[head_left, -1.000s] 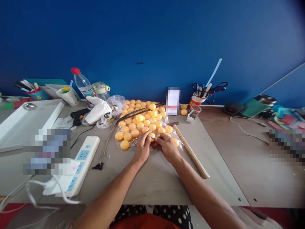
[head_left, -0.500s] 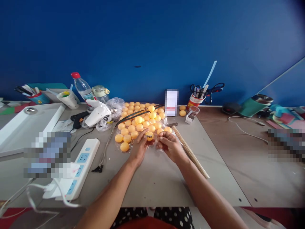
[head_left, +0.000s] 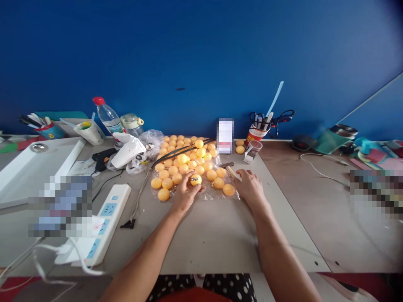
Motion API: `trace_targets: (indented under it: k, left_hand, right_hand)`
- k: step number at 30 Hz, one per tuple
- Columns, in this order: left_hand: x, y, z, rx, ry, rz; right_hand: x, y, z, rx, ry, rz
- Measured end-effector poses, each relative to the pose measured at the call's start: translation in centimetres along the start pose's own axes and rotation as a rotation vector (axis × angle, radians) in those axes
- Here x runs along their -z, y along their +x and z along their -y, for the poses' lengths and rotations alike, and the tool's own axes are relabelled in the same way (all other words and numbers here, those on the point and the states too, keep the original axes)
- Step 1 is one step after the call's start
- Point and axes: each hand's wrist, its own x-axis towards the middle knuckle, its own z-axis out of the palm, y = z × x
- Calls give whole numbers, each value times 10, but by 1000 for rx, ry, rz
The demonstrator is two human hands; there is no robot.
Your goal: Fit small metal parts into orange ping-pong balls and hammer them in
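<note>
Several orange ping-pong balls (head_left: 184, 158) lie on a clear plastic sheet at the middle of the grey table (head_left: 208, 235). My left hand (head_left: 185, 193) is closed round one orange ball (head_left: 195, 179), which has a small metal piece on top, at the pile's near edge. My right hand (head_left: 250, 186) lies to the right of the pile with its fingers curled over the wooden handle of a hammer (head_left: 232, 171). The hammer's dark head points toward the balls. The rest of the handle is hidden under my hand and forearm.
A white power strip (head_left: 107, 214), a black glue gun (head_left: 102, 155) and a white tray (head_left: 31, 163) are on the left. A water bottle (head_left: 107, 114), a paper cup (head_left: 90, 129), a red cup of scissors (head_left: 258, 132) and a green mug (head_left: 333, 140) stand along the blue wall.
My right hand has left the ball and moved right onto the hammer handle. My left hand keeps the ball in about the same place.
</note>
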Motion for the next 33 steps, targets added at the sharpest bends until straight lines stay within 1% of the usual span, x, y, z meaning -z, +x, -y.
trace_targets:
  k: [3, 7, 10, 12, 15, 17, 18, 19, 20, 21, 22, 23, 24, 27, 29, 30, 33]
  left_hand:
    - [0, 1, 2, -17, -1, -6]
    - [-1, 1, 3, -28, 7, -3]
    - [-2, 0, 2, -36, -2, 1]
    - [-2, -1, -1, -43, -28, -5]
    - [-3, -4, -4, -32, -56, -15]
    - [-3, -4, -4, -11, -72, -20]
    - [-4, -4, -4, 0, -84, -23]
    - [-4, -4, -4, 9, -99, -27]
    - [-4, -3, -4, 16, -115, -31]
    - [-5, -2, -5, 23, -130, -34]
    - [-5, -2, -5, 29, -143, -36]
    - [-5, -2, -7, 36, -151, -41]
    - [-5, -2, -9, 44, -153, -50]
    - [-6, -2, -14, 70, -154, -88]
    - [-5, -1, -16, 91, -161, -108]
    - [-5, -1, -16, 97, -167, -115]
    - [-4, 1, -13, 110, -173, -136]
  right_hand:
    - [-1, 1, -2, 9, -111, 114]
    - [-3, 4, -2, -3, -149, 194]
    - [-1, 5, -2, -26, -126, 171]
    - [3, 5, -1, -28, -79, 92]
    - [14, 1, 3, 11, 93, -77]
    - [22, -5, 7, 54, 318, -132]
    - [25, -10, 10, 74, 467, -109]
    - [27, -15, 13, 98, 623, -56]
    - [29, -20, 17, 133, 756, 24]
    - [29, -25, 20, 174, 826, 110]
    - [30, -30, 24, 217, 835, 165]
    - [29, -34, 28, 278, 797, 201]
    - [29, -38, 31, 337, 739, 213]
    - [27, -45, 39, 485, 579, 166]
    - [25, -46, 41, 543, 523, 123]
    - [24, -46, 42, 564, 498, 121]
    - [20, -44, 40, 600, 417, 178]
